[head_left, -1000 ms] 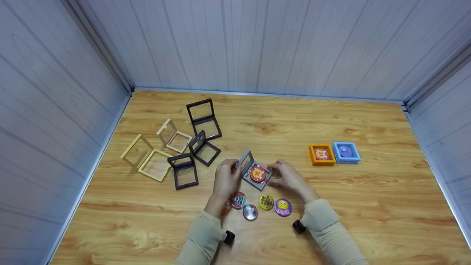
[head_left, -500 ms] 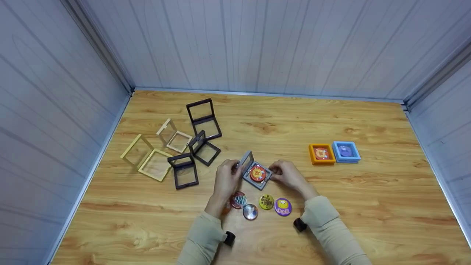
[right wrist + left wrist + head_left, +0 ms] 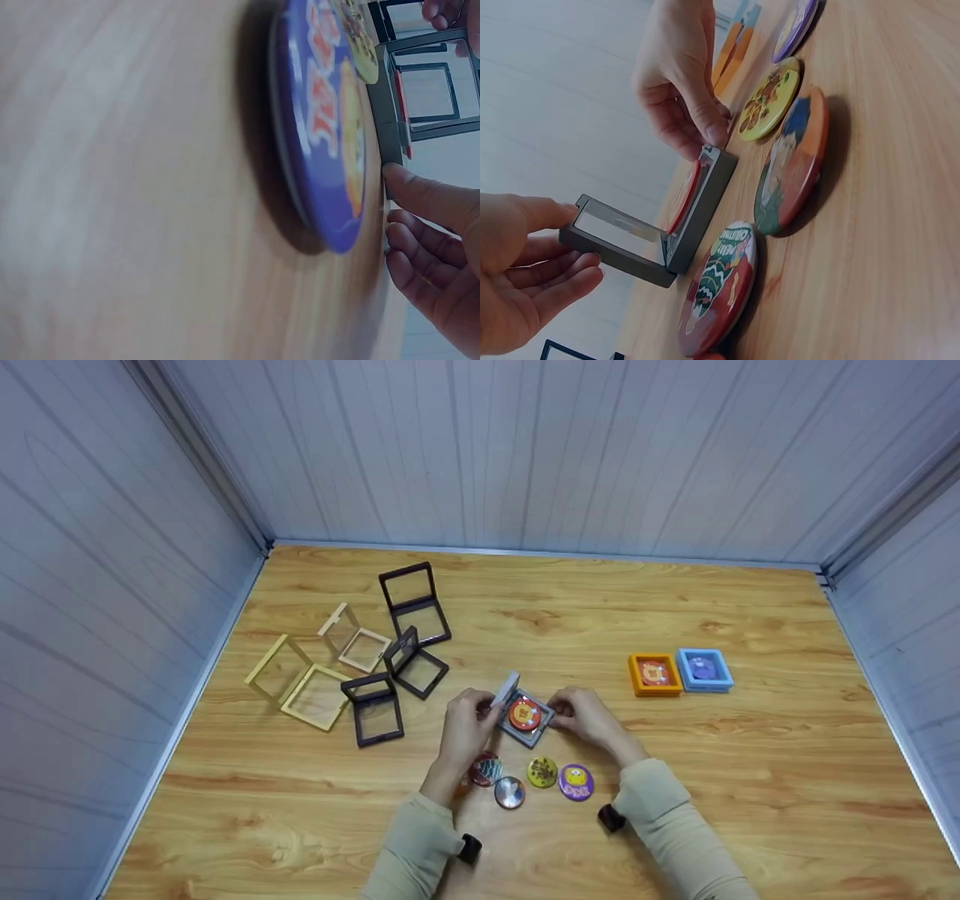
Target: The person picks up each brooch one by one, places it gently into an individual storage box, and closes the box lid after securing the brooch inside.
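Observation:
A small grey hinged display frame (image 3: 532,741) lies on the table with its lid (image 3: 619,255) raised. On the clear film of its base rests a red and yellow button badge (image 3: 524,712). My left hand (image 3: 465,727) pinches the lid's free edge, thumb on one side and fingers on the other. At the opposite corner, my right hand (image 3: 589,721) holds the base; its thumb (image 3: 431,196) presses the edge and the other fingers curl low beside it. Nearest my wrists lie a yellow badge (image 3: 542,772), a purple badge (image 3: 576,782), and a picture badge (image 3: 510,793).
Several other hinged frames stand open at left, including a yellow one (image 3: 328,726), a beige one (image 3: 365,667) and a black one (image 3: 380,739). At right, an orange frame (image 3: 637,682) and a light-blue frame (image 3: 720,688) each contain a badge. A Christmas-tree badge (image 3: 718,289) lies by my left wrist.
My left hand has shifted slightly right, tipping the grey lid further over the base. My right fingers have drawn closer together at the base's corner. The badge stays in place.

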Demonstrator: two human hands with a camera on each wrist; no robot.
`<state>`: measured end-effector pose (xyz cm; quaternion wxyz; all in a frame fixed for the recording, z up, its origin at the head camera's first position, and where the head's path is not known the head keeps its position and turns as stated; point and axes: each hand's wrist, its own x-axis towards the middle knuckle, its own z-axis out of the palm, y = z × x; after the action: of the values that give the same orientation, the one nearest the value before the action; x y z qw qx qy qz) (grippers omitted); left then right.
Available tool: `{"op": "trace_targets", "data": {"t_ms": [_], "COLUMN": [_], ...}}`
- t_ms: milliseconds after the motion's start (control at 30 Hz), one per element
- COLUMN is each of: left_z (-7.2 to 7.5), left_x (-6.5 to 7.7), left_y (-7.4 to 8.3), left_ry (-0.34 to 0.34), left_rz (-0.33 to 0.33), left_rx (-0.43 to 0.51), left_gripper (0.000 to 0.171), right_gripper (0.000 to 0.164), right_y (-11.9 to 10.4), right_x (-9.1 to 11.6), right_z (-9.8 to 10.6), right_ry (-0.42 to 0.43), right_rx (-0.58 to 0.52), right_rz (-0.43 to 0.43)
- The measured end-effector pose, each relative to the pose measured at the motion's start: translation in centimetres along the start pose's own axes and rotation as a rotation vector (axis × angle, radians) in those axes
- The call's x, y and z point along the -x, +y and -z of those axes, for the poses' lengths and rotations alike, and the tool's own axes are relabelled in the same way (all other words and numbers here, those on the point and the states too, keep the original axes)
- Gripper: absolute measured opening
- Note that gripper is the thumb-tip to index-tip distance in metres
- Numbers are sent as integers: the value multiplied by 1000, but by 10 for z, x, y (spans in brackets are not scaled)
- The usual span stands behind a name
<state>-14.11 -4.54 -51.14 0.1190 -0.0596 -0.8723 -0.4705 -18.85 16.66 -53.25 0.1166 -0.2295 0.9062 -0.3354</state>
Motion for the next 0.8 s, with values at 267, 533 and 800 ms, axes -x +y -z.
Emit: {"op": "trace_targets", "data": {"t_ms": [267, 533, 800], "left_z": [-4, -9, -15], "left_x": [4, 8, 11], "left_y": [3, 6, 8], "left_ry": [-62, -84, -128], "left_rz": [0, -76, -62], "left_rx": [0, -71, -106], "left_gripper": [14, 15, 17], "right_gripper": [18, 17, 17], "right_y": [2, 2, 2], "right_x": [0, 0, 0], "right_z": [-1, -2, -2], "right_ry": [2, 23, 35], "right_rx": [-4, -22, -19], "right_rz": [-2, 37, 45]}}
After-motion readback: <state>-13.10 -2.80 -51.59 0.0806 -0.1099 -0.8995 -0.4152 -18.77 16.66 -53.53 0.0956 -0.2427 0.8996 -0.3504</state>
